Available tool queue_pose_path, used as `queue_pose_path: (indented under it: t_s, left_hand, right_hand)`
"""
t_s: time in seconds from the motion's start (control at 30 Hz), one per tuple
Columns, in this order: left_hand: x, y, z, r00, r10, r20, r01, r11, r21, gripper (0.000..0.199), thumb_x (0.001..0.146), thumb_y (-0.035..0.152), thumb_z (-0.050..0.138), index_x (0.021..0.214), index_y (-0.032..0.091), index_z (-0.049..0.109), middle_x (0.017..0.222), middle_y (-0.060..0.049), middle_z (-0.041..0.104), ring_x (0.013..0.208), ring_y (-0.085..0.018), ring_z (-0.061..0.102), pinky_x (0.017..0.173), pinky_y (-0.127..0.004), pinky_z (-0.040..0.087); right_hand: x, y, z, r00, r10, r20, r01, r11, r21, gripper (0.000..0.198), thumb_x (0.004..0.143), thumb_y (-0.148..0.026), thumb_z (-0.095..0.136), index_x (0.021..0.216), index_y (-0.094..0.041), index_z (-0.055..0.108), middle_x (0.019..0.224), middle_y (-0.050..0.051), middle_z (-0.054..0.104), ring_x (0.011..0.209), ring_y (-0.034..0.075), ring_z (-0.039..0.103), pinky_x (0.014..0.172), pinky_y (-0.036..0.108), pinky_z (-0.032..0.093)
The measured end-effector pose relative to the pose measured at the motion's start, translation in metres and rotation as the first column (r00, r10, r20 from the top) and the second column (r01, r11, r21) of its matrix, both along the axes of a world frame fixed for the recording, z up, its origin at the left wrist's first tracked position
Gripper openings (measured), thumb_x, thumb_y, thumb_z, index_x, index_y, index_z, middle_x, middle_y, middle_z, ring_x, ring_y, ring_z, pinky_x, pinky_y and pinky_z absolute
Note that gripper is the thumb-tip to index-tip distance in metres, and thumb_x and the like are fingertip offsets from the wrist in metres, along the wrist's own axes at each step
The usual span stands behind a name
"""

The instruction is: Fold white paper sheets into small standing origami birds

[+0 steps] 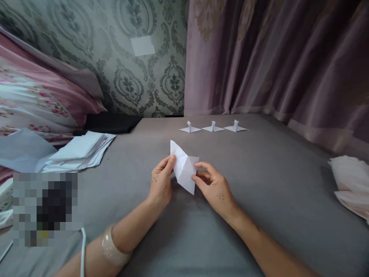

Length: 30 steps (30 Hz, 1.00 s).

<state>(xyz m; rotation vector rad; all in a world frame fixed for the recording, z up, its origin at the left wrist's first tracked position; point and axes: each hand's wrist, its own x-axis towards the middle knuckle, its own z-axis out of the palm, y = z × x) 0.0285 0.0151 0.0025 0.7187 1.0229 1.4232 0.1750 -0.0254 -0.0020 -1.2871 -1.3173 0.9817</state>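
Note:
A partly folded sheet of white paper is held up between my two hands, its creases meeting near the middle and its points sticking out at top left and bottom right. My left hand pinches its left edge, thumb in front and fingers behind. On the other side, my right hand grips the right edge between thumb and fingers. Beyond the hands, three folded white paper figures stand in a row on the grey cloth, each with flat pointed sides and an upright middle.
Left lies a stack of white paper beside a translucent sheet. A black flat item is behind it. A white cable crosses near my left forearm. At the right edge sits a pale plastic bag. Curtains hang behind the grey surface.

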Motion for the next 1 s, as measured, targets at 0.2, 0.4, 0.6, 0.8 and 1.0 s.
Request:
queue_pose_path:
  t_s: [0.2, 0.4, 0.6, 0.8, 1.0]
  left_hand:
    - [0.002, -0.005, 0.008, 0.998, -0.041, -0.045, 0.043, 0.999, 0.029, 0.031, 0.072, 0.041, 0.077, 0.093, 0.018, 0.075, 0.088, -0.004, 0.071, 0.071, -0.012, 0.058, 0.064, -0.022, 0.044]
    - [0.0, -0.004, 0.004, 0.995, -0.037, -0.087, 0.042, 0.998, 0.054, 0.029, 0.074, 0.041, 0.075, 0.091, 0.018, 0.075, 0.089, -0.003, 0.072, 0.07, -0.011, 0.058, 0.063, -0.021, 0.044]
    - [0.001, -0.006, 0.01, 0.99, -0.007, -0.142, 0.02, 0.996, 0.092, 0.048, 0.075, 0.037, 0.076, 0.119, 0.022, 0.062, 0.083, -0.001, 0.071, 0.073, -0.012, 0.061, 0.068, -0.021, 0.046]
    - [0.001, -0.009, 0.013, 0.943, -0.182, -0.278, 0.243, 0.948, 0.204, 0.05, 0.074, 0.031, 0.077, 0.122, 0.025, 0.062, 0.093, -0.004, 0.071, 0.084, -0.016, 0.063, 0.077, -0.025, 0.048]
    - [-0.003, -0.004, 0.008, 0.889, -0.123, -0.441, 0.228, 0.954, 0.194, 0.021, 0.074, 0.029, 0.077, 0.093, 0.021, 0.077, 0.087, -0.005, 0.07, 0.082, -0.015, 0.06, 0.075, -0.022, 0.045]
  right_hand:
    - [0.005, 0.003, 0.004, 1.0, -0.015, 0.012, 0.014, 0.998, 0.065, 0.025, 0.081, -0.03, 0.062, 0.105, -0.025, 0.066, 0.088, 0.002, 0.073, 0.081, 0.019, 0.069, 0.078, 0.033, 0.055]
    - [0.002, 0.001, 0.007, 0.999, 0.029, -0.041, -0.028, 0.999, 0.038, 0.029, 0.078, -0.028, 0.066, 0.106, -0.025, 0.067, 0.087, 0.001, 0.072, 0.078, 0.016, 0.067, 0.077, 0.031, 0.054]
    - [0.012, 0.006, 0.007, 0.988, -0.147, 0.046, 0.141, 0.983, 0.12, 0.025, 0.081, -0.031, 0.063, 0.104, -0.025, 0.071, 0.084, 0.0, 0.07, 0.072, 0.014, 0.063, 0.073, 0.029, 0.054]
    - [0.029, 0.012, 0.011, 0.955, -0.247, 0.166, 0.205, 0.95, 0.234, 0.024, 0.084, -0.029, 0.059, 0.105, -0.026, 0.071, 0.097, 0.002, 0.072, 0.078, 0.016, 0.064, 0.077, 0.031, 0.054]
    - [0.033, 0.012, 0.013, 0.943, -0.228, 0.243, 0.15, 0.941, 0.303, 0.023, 0.087, -0.027, 0.055, 0.103, -0.025, 0.071, 0.093, 0.004, 0.069, 0.08, 0.017, 0.063, 0.079, 0.032, 0.053]
